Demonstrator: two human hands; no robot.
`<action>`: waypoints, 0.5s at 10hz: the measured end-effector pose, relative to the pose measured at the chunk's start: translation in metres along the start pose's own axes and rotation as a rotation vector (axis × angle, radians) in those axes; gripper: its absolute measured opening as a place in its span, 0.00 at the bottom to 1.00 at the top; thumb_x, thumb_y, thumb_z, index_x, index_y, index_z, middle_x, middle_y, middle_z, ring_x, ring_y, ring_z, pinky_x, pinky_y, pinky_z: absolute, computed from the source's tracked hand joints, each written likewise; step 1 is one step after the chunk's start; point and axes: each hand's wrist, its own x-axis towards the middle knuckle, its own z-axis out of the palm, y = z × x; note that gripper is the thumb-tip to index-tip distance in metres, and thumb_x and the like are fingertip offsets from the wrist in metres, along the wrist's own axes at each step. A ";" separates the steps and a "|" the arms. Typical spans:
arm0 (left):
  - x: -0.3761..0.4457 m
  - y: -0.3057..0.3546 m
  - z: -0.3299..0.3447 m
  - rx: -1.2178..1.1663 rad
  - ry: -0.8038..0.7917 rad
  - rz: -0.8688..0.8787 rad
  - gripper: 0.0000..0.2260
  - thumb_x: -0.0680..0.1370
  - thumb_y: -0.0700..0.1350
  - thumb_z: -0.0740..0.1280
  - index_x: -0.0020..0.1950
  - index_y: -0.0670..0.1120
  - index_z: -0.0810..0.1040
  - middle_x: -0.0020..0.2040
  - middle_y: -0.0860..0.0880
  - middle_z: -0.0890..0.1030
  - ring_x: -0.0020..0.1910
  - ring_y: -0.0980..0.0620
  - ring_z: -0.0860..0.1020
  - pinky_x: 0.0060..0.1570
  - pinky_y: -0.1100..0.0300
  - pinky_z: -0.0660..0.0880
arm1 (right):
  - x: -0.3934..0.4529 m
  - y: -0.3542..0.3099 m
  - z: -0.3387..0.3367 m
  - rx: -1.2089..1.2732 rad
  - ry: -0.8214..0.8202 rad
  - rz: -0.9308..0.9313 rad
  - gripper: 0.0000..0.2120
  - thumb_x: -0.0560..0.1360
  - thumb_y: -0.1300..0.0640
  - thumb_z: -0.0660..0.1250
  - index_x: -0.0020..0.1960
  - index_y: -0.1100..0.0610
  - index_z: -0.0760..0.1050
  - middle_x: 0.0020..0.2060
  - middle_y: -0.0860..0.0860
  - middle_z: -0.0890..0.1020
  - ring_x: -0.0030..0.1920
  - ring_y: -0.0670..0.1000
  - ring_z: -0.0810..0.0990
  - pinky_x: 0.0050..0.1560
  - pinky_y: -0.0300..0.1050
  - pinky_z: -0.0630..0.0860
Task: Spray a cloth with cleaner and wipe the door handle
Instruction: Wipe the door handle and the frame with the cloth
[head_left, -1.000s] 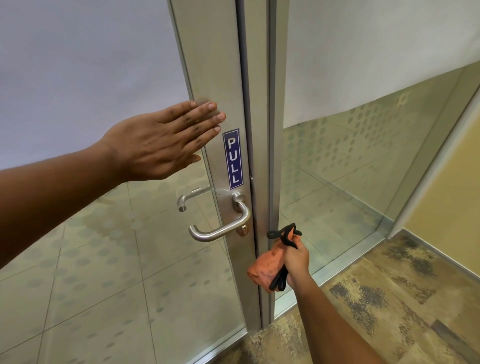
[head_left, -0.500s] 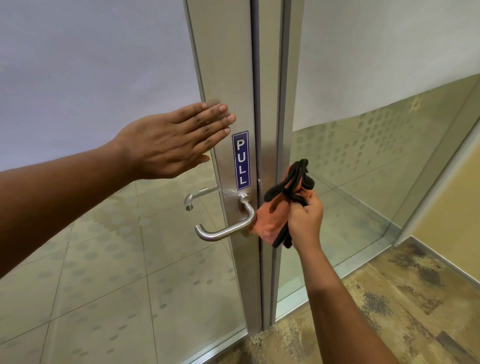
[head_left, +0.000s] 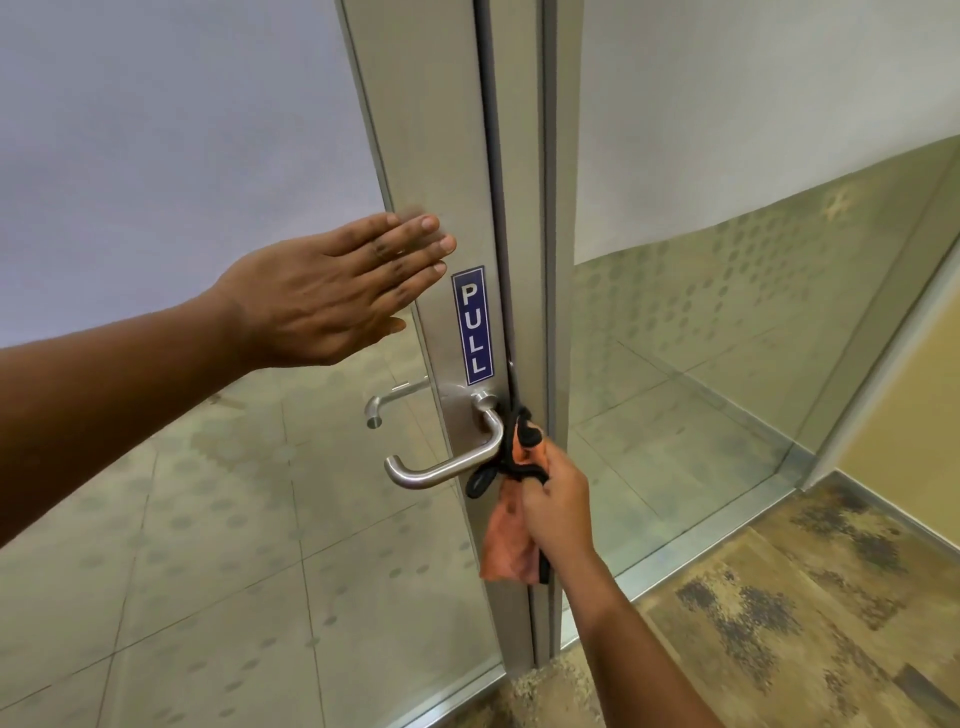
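- The left hand (head_left: 332, 296) lies flat and open against the door, fingers straight and together, their tips on the brushed-metal door stile (head_left: 431, 156) just above and left of the sign; it grips nothing.
- The right hand (head_left: 556, 499) is closed in a fist around an orange cloth with black edging (head_left: 511, 545), holding it at the right-hand bend of the handle.
- The brushed-steel lever door handle (head_left: 441, 467) sticks out from the stile, curves down from its round base and runs leftward to a rounded free end.
- The upper bunch of the cloth touches the bend of that handle, black edging looped against the metal; the lower part hangs loose below the fist, in front of the stile.
- A narrow blue sign with white upright letters reading PULL (head_left: 474, 325) is stuck on the stile directly above the handle's base.
- A second steel lever (head_left: 392, 397) shows through the frosted, dot-patterned glass door panel (head_left: 208, 493), on the far side of the door.
- To the right of the stile stands a metal frame post (head_left: 556, 260) and a fixed glass pane (head_left: 727, 338) with the same dot pattern.
- A mottled brown carpet (head_left: 779, 597) covers the floor at lower right.
- The two hands are well apart, the left one higher.
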 end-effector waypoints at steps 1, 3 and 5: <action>0.003 -0.003 0.005 0.018 0.073 0.003 0.30 0.87 0.53 0.41 0.83 0.35 0.44 0.83 0.33 0.45 0.83 0.37 0.43 0.82 0.42 0.50 | 0.006 -0.003 0.004 -0.102 0.013 -0.042 0.19 0.72 0.67 0.63 0.58 0.50 0.80 0.46 0.46 0.80 0.48 0.46 0.80 0.49 0.44 0.79; 0.007 0.001 -0.002 0.037 0.090 -0.014 0.29 0.87 0.52 0.43 0.83 0.35 0.48 0.82 0.34 0.49 0.83 0.36 0.48 0.81 0.42 0.54 | 0.003 -0.004 0.018 -0.163 0.028 0.009 0.10 0.71 0.66 0.64 0.45 0.54 0.79 0.42 0.45 0.77 0.42 0.44 0.78 0.38 0.38 0.76; 0.004 -0.001 0.003 0.037 0.118 0.013 0.29 0.87 0.53 0.40 0.83 0.36 0.45 0.83 0.34 0.47 0.83 0.36 0.45 0.82 0.42 0.52 | -0.011 -0.011 0.032 -0.241 0.070 -0.023 0.08 0.74 0.66 0.66 0.44 0.54 0.77 0.43 0.46 0.75 0.40 0.49 0.78 0.37 0.46 0.78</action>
